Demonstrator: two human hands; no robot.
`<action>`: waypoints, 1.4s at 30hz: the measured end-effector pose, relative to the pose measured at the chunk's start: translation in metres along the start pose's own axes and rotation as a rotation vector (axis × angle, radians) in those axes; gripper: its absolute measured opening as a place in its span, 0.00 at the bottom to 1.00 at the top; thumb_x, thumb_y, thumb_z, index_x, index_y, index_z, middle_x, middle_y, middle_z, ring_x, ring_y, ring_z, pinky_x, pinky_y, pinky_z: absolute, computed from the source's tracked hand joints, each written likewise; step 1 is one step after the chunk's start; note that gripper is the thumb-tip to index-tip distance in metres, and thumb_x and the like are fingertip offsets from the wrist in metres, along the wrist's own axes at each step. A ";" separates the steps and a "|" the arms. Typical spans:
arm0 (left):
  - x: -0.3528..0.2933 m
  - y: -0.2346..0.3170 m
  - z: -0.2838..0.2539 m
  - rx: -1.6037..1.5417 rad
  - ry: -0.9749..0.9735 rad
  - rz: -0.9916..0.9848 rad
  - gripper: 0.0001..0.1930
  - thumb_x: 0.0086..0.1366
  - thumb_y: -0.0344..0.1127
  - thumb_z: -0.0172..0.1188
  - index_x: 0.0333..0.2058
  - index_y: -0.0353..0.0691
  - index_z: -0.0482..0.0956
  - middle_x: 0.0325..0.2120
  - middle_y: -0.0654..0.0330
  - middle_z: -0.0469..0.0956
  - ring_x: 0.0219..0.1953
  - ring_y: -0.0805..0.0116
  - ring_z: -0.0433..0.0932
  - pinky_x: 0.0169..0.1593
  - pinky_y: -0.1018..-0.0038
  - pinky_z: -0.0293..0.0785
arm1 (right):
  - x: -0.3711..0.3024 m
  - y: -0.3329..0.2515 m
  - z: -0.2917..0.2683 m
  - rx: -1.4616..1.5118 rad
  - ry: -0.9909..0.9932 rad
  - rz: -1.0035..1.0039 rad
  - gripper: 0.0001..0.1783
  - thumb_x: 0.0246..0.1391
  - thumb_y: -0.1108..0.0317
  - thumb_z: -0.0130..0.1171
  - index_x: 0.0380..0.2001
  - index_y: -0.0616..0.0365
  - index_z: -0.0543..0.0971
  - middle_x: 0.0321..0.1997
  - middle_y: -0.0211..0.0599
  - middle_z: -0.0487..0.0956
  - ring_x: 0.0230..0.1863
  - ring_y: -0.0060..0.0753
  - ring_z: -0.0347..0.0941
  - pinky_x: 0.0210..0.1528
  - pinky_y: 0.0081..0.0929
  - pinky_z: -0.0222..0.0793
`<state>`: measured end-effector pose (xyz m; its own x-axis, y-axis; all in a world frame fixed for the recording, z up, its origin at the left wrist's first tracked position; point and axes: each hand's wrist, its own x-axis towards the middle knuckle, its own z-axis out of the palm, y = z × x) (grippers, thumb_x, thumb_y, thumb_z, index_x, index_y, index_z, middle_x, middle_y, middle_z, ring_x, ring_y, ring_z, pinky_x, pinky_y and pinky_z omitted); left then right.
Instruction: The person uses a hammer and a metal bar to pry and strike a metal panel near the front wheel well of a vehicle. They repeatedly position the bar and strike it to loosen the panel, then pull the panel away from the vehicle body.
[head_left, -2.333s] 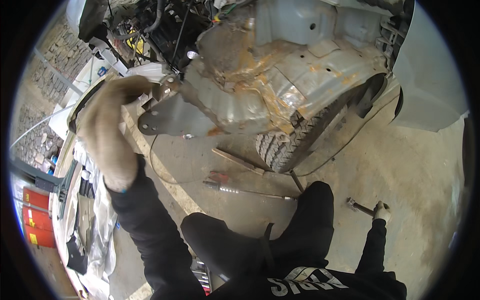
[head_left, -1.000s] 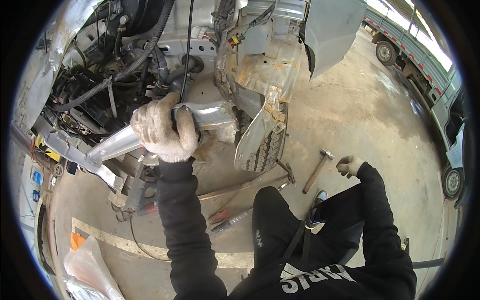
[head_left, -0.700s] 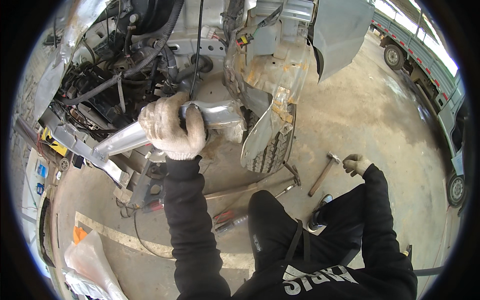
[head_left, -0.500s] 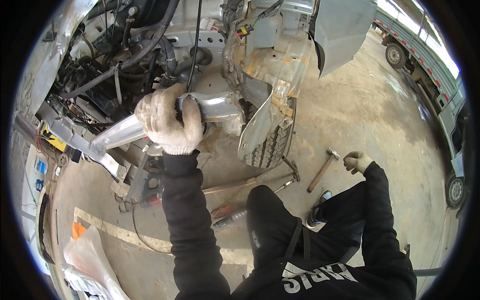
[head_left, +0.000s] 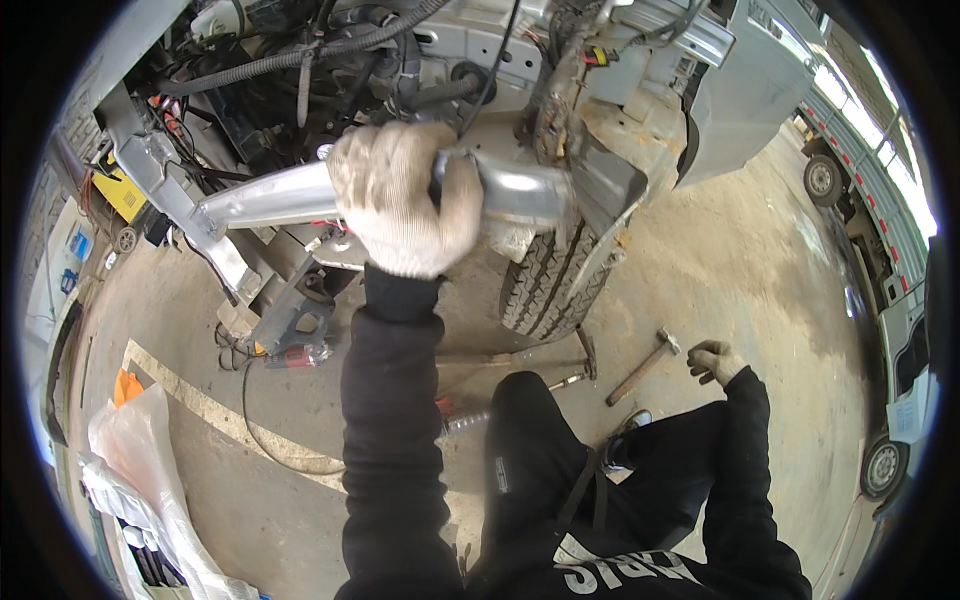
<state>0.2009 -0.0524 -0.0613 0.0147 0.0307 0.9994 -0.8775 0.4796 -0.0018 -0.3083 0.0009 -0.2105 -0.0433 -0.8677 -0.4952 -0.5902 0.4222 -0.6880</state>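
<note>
Silver rail [head_left: 270,197]: is spanning the front of the engine bay [head_left: 250,115], its left end meeting a bent metal strip [head_left: 165,175], its right end stopping near the tire [head_left: 550,285].
Left hand [head_left: 405,200]: is gripping the rail from above in a pale knit glove, thumb pressing on the right side.
Edges near the grip: a ribbed hose [head_left: 350,42] is arching above the knuckles; a grey sheet-metal flap [head_left: 605,185] is jutting past the rail's right end.
Room below: a gap is opening between the left sleeve [head_left: 395,420] and the tire.
Right hand [head_left: 713,362]: is hovering beside the hammer [head_left: 642,368], apart from it, gloved fingers curling; how far they are closing is hard to tell.
Room right: concrete floor [head_left: 740,260] is spreading toward a parked truck [head_left: 870,200].
Hidden: the left hand is covering the rail's middle; its inner fingers are not showing. A knee [head_left: 535,425] is partly covering a long metal tool [head_left: 567,381].
Cut off: the upper rim is cropping the engine bay, the right rim the truck.
Hard to make out: the bay's dark depths; the left glove is blurring slightly.
</note>
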 end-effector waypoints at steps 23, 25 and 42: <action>0.003 0.010 -0.009 0.001 -0.175 -0.088 0.08 0.46 0.31 0.56 0.28 0.40 0.79 0.25 0.59 0.77 0.31 0.58 0.72 0.45 0.65 0.64 | -0.010 -0.009 -0.002 0.049 0.010 0.062 0.19 0.56 0.61 0.58 0.45 0.65 0.77 0.39 0.40 0.82 0.36 0.32 0.79 0.36 0.29 0.77; 0.004 0.010 -0.009 0.006 -0.173 -0.087 0.08 0.46 0.31 0.56 0.28 0.40 0.79 0.25 0.59 0.77 0.31 0.58 0.72 0.45 0.65 0.63 | -0.010 -0.008 -0.002 0.038 0.023 0.061 0.19 0.56 0.61 0.58 0.45 0.65 0.77 0.39 0.40 0.82 0.36 0.32 0.79 0.36 0.30 0.77; 0.001 0.001 0.008 0.074 -0.081 -0.039 0.07 0.45 0.31 0.56 0.26 0.42 0.78 0.23 0.60 0.75 0.28 0.56 0.71 0.42 0.62 0.65 | -0.003 -0.008 -0.002 0.024 0.038 0.085 0.20 0.57 0.60 0.58 0.46 0.65 0.77 0.39 0.40 0.81 0.36 0.31 0.78 0.33 0.28 0.77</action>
<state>0.1960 -0.0584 -0.0601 0.0133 -0.0588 0.9982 -0.9101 0.4127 0.0365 -0.3048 -0.0006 -0.2026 -0.1233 -0.8378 -0.5319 -0.5639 0.5002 -0.6571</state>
